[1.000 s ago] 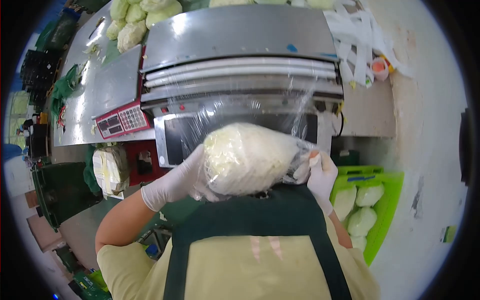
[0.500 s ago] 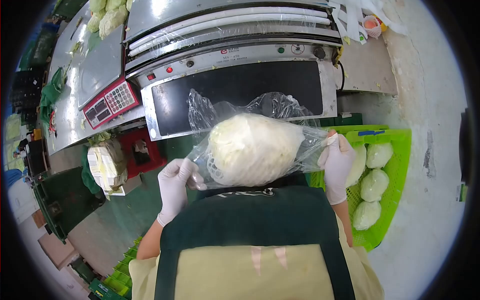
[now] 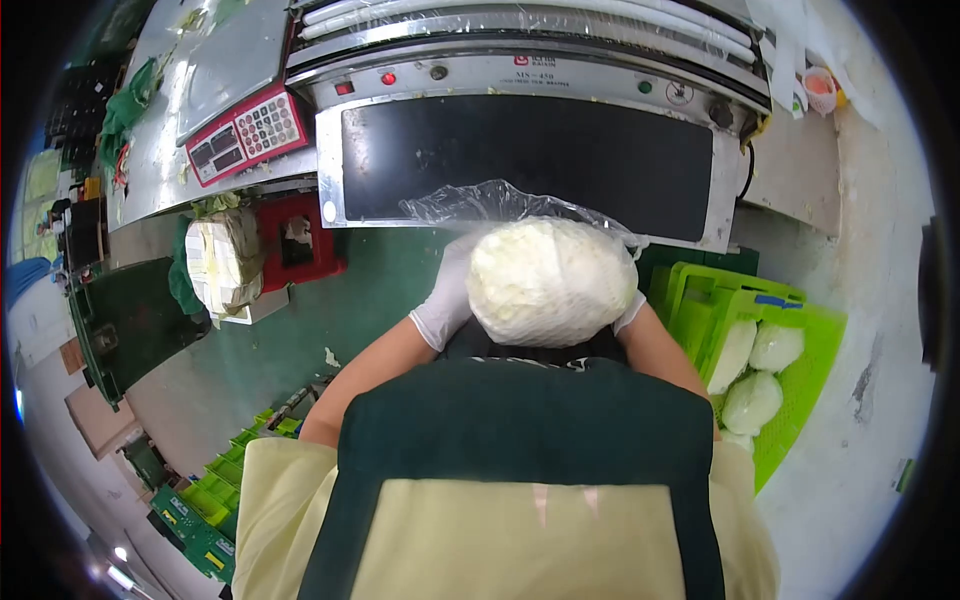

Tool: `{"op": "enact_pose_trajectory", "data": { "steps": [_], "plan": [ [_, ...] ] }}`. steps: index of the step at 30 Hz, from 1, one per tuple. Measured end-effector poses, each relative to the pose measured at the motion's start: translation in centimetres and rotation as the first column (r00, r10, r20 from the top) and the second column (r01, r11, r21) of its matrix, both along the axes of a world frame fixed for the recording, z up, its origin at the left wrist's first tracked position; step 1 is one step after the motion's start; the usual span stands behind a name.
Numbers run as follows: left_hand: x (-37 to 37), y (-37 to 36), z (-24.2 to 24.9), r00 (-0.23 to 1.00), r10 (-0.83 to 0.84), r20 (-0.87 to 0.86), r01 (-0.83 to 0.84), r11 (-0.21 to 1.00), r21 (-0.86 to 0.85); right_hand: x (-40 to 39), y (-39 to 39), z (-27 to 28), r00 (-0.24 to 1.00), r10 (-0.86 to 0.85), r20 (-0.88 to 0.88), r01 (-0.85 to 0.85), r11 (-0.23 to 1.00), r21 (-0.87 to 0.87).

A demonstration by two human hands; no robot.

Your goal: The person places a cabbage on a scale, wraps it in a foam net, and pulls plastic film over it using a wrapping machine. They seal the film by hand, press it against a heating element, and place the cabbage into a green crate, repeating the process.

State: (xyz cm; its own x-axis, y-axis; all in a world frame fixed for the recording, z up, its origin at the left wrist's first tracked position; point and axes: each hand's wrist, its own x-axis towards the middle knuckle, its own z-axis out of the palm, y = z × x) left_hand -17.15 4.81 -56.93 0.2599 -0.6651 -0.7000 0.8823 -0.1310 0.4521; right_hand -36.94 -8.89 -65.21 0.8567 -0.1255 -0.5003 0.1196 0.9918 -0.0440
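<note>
A pale cabbage [image 3: 553, 285], in a foam net and clear plastic film, is held in front of my apron at the near edge of the film wrapper. My gloved left hand [image 3: 449, 292] grips its left side, with the fingers hidden behind and beneath it. On the right side, most of my gloved right hand [image 3: 630, 312] is covered by the cabbage; only the part near the wrist shows. Loose clear film [image 3: 490, 203] spreads from the far side of the cabbage over the front edge of the wrapper's black plate [image 3: 520, 150].
A bright green crate [image 3: 812, 395] with several wrapped cabbages [image 3: 752, 402] stands at my right. To the left are a scale with a red keypad [image 3: 247, 135], a red stool [image 3: 325, 245], a bundle of packing material [image 3: 222, 262] and a dark green bin [image 3: 135, 320].
My hands have come in from the stretched film ends to the sides and underside of the cabbage. The side film is now gathered around it. The view has shifted.
</note>
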Motion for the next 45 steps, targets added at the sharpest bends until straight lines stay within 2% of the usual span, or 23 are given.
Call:
{"op": "enact_pose_trajectory", "data": {
  "steps": [3, 5, 6, 7, 8, 10, 12, 13, 14, 15, 16, 17, 19, 23, 25, 27, 28, 30, 32, 35, 38, 42, 45],
  "plan": [
    [-0.1, -0.1, 0.6, 0.995, -0.057, -0.076, 0.053, 0.997, -0.046, 0.2, 0.0, -2.5, 0.994, 0.101, 0.036, -0.103, 0.992, 0.072],
    [-0.3, 0.3, 0.2, 0.872, -0.297, 0.388, 0.32, 0.947, 0.006, 0.4, -0.3, 0.6, 0.981, 0.194, -0.014, -0.191, 0.976, 0.106],
    [-0.5, 0.7, 0.0, 0.712, -0.387, 0.586, 0.431, 0.9, 0.071, 1.2, -0.7, 3.5, 0.958, 0.286, 0.013, -0.278, 0.94, -0.197],
    [-0.5, 0.3, 1.9, 0.716, -0.388, 0.581, 0.465, 0.885, 0.017, 2.1, -1.0, 6.4, 0.935, 0.355, -0.006, -0.314, 0.817, -0.484],
    [-0.6, 0.0, 3.8, 0.72, -0.389, 0.574, 0.498, 0.867, -0.037, 3.8, -1.8, 10.8, 0.862, 0.466, -0.202, -0.495, 0.681, -0.54],
    [0.8, 0.2, 3.2, 0.633, -0.215, 0.744, 0.542, 0.809, -0.227, 4.6, -1.7, 15.3, 0.854, 0.476, -0.209, -0.518, 0.747, -0.417],
    [1.3, 0.5, 4.4, 0.375, -0.226, 0.899, 0.631, 0.772, -0.069, 3.7, -0.6, 14.1, 0.853, 0.513, -0.093, -0.52, 0.825, -0.22],
    [1.3, 0.3, 5.1, 0.339, -0.232, 0.911, 0.65, 0.758, -0.049, 3.4, -0.3, 13.7, 0.852, 0.522, -0.031, -0.522, 0.844, -0.124],
    [1.3, 0.2, 5.8, 0.303, -0.237, 0.923, 0.668, 0.744, -0.028, 3.5, -0.1, 14.3, 0.836, 0.549, -0.014, -0.537, 0.812, -0.23],
    [1.0, 0.1, 6.7, 0.372, -0.262, 0.891, 0.675, 0.735, -0.066, 3.8, 0.0, 15.1, 0.814, 0.582, 0.001, -0.548, 0.768, -0.333],
    [1.2, 0.3, 7.6, 0.34, -0.34, 0.877, 0.735, 0.678, -0.022, 4.2, 0.0, 16.1, 0.787, 0.616, 0.014, -0.551, 0.714, -0.432],
    [1.4, 0.5, 8.6, 0.298, -0.413, 0.861, 0.79, 0.612, 0.02, 4.4, -0.7, 17.6, 0.786, 0.577, 0.221, -0.596, 0.802, 0.027],
    [1.5, 0.4, 9.4, 0.543, -0.523, 0.657, 0.821, 0.496, -0.284, 5.4, -0.4, 18.1, 0.752, 0.616, 0.233, -0.612, 0.785, -0.101],
    [1.6, 1.1, 8.9, 0.448, -0.497, 0.743, 0.887, 0.353, -0.299, 6.2, 1.4, 17.1, 0.747, 0.66, 0.081, -0.573, 0.7, -0.427],
    [1.2, 1.3, 10.1, 0.446, -0.503, 0.74, 0.878, 0.405, -0.254, 6.2, 2.4, 15.8, 0.744, 0.663, -0.087, -0.543, 0.524, -0.656],
    [0.9, 2.8, 9.3, 0.649, -0.509, 0.566, 0.758, 0.497, -0.423, 5.3, 3.3, 14.2, 0.753, 0.588, -0.295, -0.517, 0.252, -0.818],
    [0.9, 3.6, 8.7, 0.73, -0.504, 0.462, 0.684, 0.541, -0.49, 4.4, 3.6, 13.8, 0.785, 0.513, -0.346, -0.502, 0.201, -0.842],
    [0.7, 5.0, 8.2, 0.835, -0.443, 0.327, 0.551, 0.656, -0.516, 1.9, 4.0, 14.4, 0.887, 0.31, -0.342, -0.432, 0.295, -0.852],
    [1.0, 5.1, 8.2, 0.877, -0.415, 0.245, 0.48, 0.721, -0.5, -2.2, 5.0, 18.1, 0.974, 0.066, -0.215, -0.216, 0.544, -0.811],
    [1.0, 4.5, 9.0, 0.87, -0.43, 0.243, 0.492, 0.716, -0.495, -5.0, 8.7, 22.3, 0.974, -0.226, 0.013, 0.099, 0.371, -0.923],
    [-0.2, 1.9, 11.1, 0.822, -0.486, 0.295, 0.562, 0.613, -0.555, -3.2, 8.1, 26.4, 0.989, -0.134, -0.062, -0.027, 0.251, -0.968],
    [-0.5, -0.2, 14.2, 0.653, -0.678, 0.336, 0.741, 0.481, -0.469, -3.4, 6.0, 26.1, 0.977, -0.175, -0.118, -0.168, -0.305, -0.938],
    [-1.6, -0.5, 14.3, 0.539, -0.783, 0.31, 0.832, 0.439, -0.338, -4.7, 4.3, 26.5, 0.989, -0.07, -0.132, -0.15, -0.463, -0.874]
  ]
}}
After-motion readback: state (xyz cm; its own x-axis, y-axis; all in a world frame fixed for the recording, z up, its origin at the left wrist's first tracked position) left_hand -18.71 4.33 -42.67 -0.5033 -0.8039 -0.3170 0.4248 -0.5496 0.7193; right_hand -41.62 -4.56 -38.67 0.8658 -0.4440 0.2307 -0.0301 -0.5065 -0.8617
